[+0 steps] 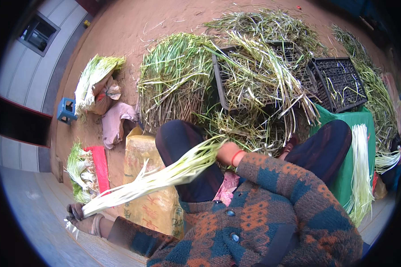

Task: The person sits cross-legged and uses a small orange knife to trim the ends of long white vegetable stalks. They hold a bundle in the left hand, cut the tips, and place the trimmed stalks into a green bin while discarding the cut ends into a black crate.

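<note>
A long bundle of pale yellow-white leafy stalks (153, 183) stretches across my lap, over a yellow sack with writing (150, 210). At lower left, my left hand (83, 218), in a dirty dark glove with a band at the wrist, grips the white root ends. My right hand (229, 153), with a red cord on the wrist, is closed around the greenish leaf ends above my lap. Past my knees lies a heap of long green stalks with brown bases (177, 80). Another white bundle (361, 167) rests on a green cover (341, 187) at the right.
Loose stalks lie over a black plastic crate (222, 93); a second crate (339, 83) stands beside it. At left are a blue stool (67, 111), a bundle of pale stalks (95, 78), a pink cloth (117, 121) and small bunches (83, 173) by a red strip (101, 168).
</note>
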Tool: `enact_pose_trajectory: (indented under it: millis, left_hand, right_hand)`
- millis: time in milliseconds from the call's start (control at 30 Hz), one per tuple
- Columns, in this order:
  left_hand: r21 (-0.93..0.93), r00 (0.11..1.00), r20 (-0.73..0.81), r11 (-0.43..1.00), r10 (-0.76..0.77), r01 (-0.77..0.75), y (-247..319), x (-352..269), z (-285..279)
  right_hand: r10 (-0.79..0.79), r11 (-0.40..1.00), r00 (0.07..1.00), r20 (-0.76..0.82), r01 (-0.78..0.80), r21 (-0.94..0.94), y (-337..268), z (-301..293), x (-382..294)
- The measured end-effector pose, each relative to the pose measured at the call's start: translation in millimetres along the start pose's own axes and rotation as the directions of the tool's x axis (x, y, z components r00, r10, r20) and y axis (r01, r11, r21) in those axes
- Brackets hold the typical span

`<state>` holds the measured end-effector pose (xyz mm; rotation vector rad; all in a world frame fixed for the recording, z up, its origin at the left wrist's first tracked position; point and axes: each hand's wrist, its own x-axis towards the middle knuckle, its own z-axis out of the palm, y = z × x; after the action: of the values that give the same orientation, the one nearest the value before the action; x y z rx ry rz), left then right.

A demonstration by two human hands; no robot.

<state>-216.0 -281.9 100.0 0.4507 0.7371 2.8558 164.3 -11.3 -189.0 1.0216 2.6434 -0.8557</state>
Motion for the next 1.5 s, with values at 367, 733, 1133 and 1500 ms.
enact_pose_trajectory:
  millis: [367, 733, 1133, 1500]
  left_hand:
    - [0.684, 0.928, -0.109, 0.704, 0.356, -0.190, 24.2, -1.0, 2.4]
    - [0.561, 0.960, -0.035, 0.801, 0.276, -0.210, 29.2, 0.0, -0.9]
    - [0.435, 0.980, 0.164, 0.883, 0.114, -0.176, 33.5, -17.4, 29.9]
    - [0.489, 0.974, 0.120, 0.842, 0.194, -0.228, 39.6, -14.8, 23.2]
  right_hand:
    - [0.121, 0.988, 0.987, 0.104, -0.110, -0.110, 59.6, -28.1, -52.1]
    - [-0.258, 0.965, 0.819, -0.513, 0.195, -0.175, -4.2, -156.4, -74.2]
    - [-0.418, 0.858, 0.643, -0.641, 0.511, -0.048, -84.5, -149.0, -54.9]
    - [-0.530, 0.833, 0.581, -0.617, 0.492, -0.253, -91.6, -141.0, -50.1]
